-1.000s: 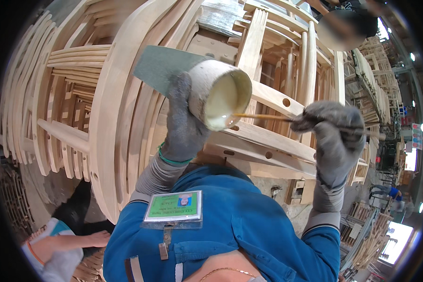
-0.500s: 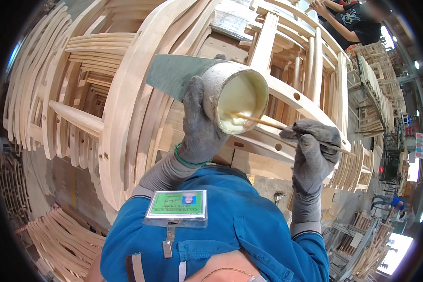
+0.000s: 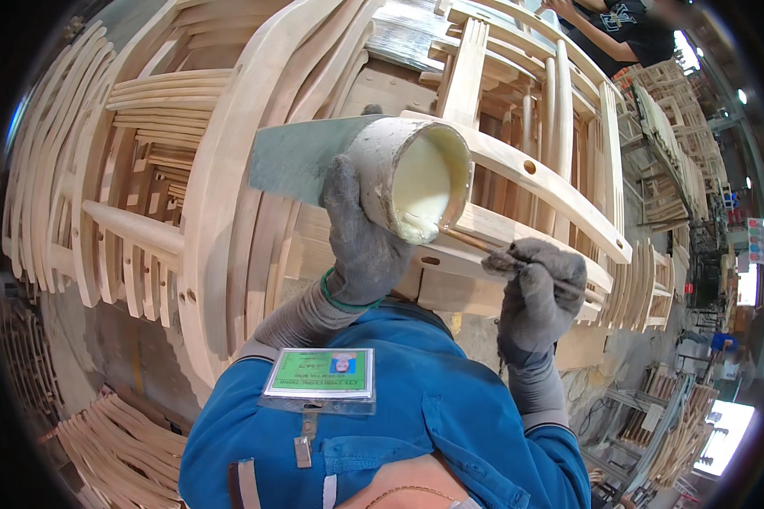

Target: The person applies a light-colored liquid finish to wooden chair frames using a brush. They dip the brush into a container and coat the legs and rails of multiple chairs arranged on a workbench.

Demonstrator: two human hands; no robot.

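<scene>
My left hand (image 3: 361,242), in a grey glove, is closed round a round whitish cup (image 3: 379,170), tilted so its mouth faces right. Thick cream-coloured paste (image 3: 422,182) lies inside, with a lump at the lower rim. Beside the cup sticks out a flat grey-green piece (image 3: 301,157); I cannot tell whether it is joined to the cup. My right hand (image 3: 539,297), also gloved, pinches a thin wooden stick (image 3: 469,241). The stick's tip is at the cup's lower rim, by the lump. Behind both hands lies a curved wooden rail (image 3: 560,188) with drilled holes.
Stacked pale wooden frames (image 3: 221,212) stand close on the left, and more frames (image 3: 471,76) are ahead. Curved wooden parts (image 3: 123,437) lie at the lower left. Another person (image 3: 624,34) in a black shirt is at the far right. Racks (image 3: 654,416) stand to the right.
My right hand has moved left and down, drawing the stick from inside the paste to the cup's lower rim. The cup has shifted slightly left and down and turned somewhat.
</scene>
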